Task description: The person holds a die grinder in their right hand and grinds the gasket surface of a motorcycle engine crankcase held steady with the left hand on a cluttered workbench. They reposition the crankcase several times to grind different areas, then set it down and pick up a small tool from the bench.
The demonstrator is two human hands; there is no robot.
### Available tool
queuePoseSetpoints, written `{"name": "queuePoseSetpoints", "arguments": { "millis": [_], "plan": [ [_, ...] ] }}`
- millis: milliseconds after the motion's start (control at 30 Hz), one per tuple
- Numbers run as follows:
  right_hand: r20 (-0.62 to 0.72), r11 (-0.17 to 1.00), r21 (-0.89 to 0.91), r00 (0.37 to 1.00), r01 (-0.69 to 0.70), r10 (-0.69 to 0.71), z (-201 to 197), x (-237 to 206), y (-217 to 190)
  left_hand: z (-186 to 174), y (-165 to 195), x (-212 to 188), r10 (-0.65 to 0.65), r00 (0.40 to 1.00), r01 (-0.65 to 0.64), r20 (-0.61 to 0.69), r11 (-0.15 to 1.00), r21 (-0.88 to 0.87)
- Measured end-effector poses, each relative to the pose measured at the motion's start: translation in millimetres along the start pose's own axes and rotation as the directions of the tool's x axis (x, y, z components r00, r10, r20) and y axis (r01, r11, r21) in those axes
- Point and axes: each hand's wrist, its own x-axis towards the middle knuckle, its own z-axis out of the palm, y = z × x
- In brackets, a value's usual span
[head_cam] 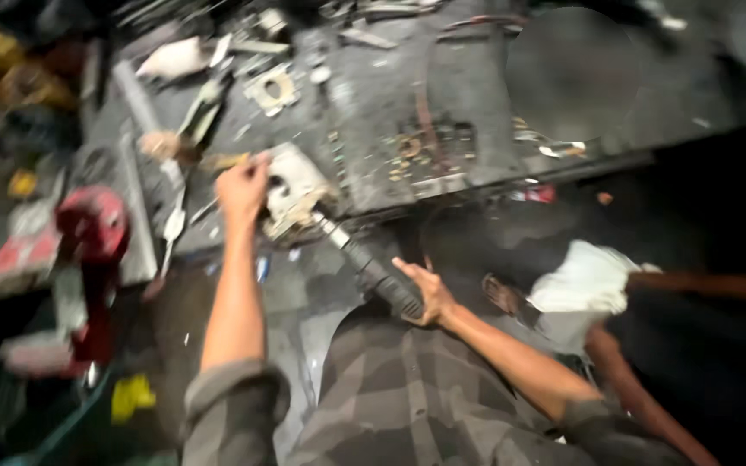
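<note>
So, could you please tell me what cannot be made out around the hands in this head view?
- Left hand: fingertips blurred by motion; whether they grip the pale metal block is unclear.
- Right hand: on the long dark ribbed handle, whose lower end the palm hides.
- Small parts on the grey metal workbench: too blurred to identify.
- Red vise: smeared.

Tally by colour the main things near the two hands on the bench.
Pale grey: 1, the metal casting under the left hand
Black: 1, the ribbed tool handle in the right hand
Red: 1, the vise
White: 1, the rag
Total: 4
</note>
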Motion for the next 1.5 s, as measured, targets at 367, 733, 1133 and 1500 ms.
{"name": "queuePoseSetpoints", "arguments": {
  "millis": [367, 733, 1133, 1500],
  "plan": [
    [-0.027, 0.964, 0.172, 0.979, 0.202, -0.201, 6, 33, 26, -11, 16, 17, 0.074, 0.978, -0.046, 0.196, 0.988, -0.145],
    [0.007, 0.943, 0.274, 0.98, 0.19, -0.199, 26, 67, 78, 5, 0, 19, 0.022, 0.979, -0.003, 0.201, 0.995, -0.095],
    [0.013, 0.968, 0.246, 0.999, -0.042, 0.04, -3, 11, -32, 4, 1, 21, 0.07, 0.981, -0.049, 0.179, 0.992, -0.117],
    [0.311, 0.924, 0.331, 0.947, -0.19, 0.084, -109, 70, -41, 4, -5, 22, 0.123, 0.982, -0.101, 0.144, 0.984, -0.149]
  ]
}}
